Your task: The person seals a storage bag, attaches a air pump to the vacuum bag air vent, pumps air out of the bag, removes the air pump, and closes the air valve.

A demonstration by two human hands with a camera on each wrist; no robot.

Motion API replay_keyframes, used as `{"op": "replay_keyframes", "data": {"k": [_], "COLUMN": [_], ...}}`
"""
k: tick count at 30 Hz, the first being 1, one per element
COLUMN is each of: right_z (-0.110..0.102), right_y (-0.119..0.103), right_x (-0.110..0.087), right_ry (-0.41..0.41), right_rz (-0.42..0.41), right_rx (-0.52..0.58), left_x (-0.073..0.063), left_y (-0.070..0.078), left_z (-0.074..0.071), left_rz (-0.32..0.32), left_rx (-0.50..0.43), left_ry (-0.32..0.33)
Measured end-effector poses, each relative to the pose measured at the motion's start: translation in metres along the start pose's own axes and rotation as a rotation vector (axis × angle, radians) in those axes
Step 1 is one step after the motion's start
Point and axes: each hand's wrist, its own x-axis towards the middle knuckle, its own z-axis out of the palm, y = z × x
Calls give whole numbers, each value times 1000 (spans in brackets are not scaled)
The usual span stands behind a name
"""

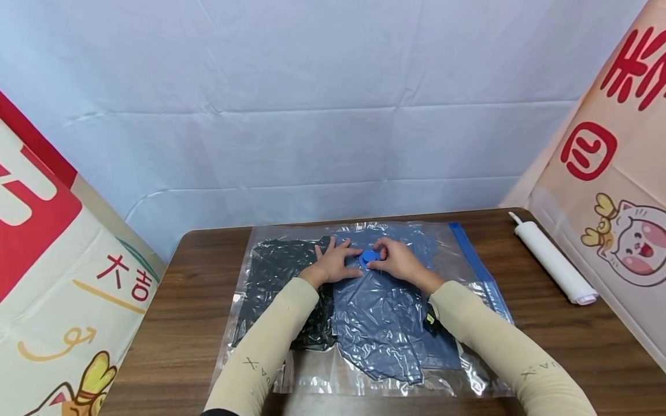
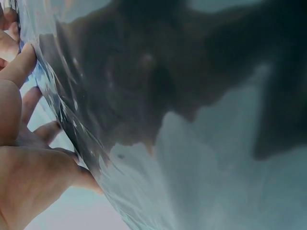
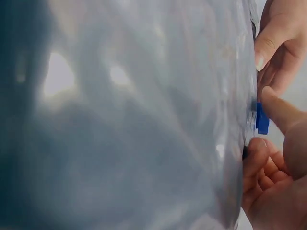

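Observation:
A clear plastic vacuum storage bag (image 1: 312, 378) lies flat in the head view, with a black garment (image 1: 270, 277) and a blue-grey garment (image 1: 377, 323) inside. Its round blue valve cap (image 1: 369, 256) sits near the upper middle. My left hand (image 1: 333, 264) rests on the bag with fingers spread, just left of the cap. From the other side my right hand (image 1: 400, 261) pinches the cap, its thumb along the near edge. The right wrist view shows the right thumb against the blue cap (image 3: 262, 119), the other fingers curled. Wrinkled plastic fills most of both wrist views.
A blue zip strip (image 1: 470, 254) runs along the bag's right edge. On the brown wooden table (image 1: 171, 323), a white rolled-up item (image 1: 554, 263) with a thin tip lies at the right. Pale sheeting hangs behind, and printed banners stand at both sides.

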Motion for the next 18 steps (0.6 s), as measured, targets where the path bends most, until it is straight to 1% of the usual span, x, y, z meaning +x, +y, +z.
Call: {"op": "replay_keyframes", "data": {"k": [3,8,10,14,18], "right_z": [1,0,-2,-4,-4], "right_y": [-1,2,2,3,3], "right_x": [1,2,2,1,1], "right_ry": [-2,-28,-43,-65,-50], "right_rz": [3,-55,-64,-60,-52], "right_rx": [-7,-3,13,36,36], "left_x": [-1,-1,-1,0,0], "left_y": [-1,0,0,0,0], "left_z": [-1,-1,-1,0,-1], "left_rz": [2,-3,-4,-4,-3], "left_rx": [-8,-9,-11,-14,-12], "left_ry": [2,0,1,0,-2]}}
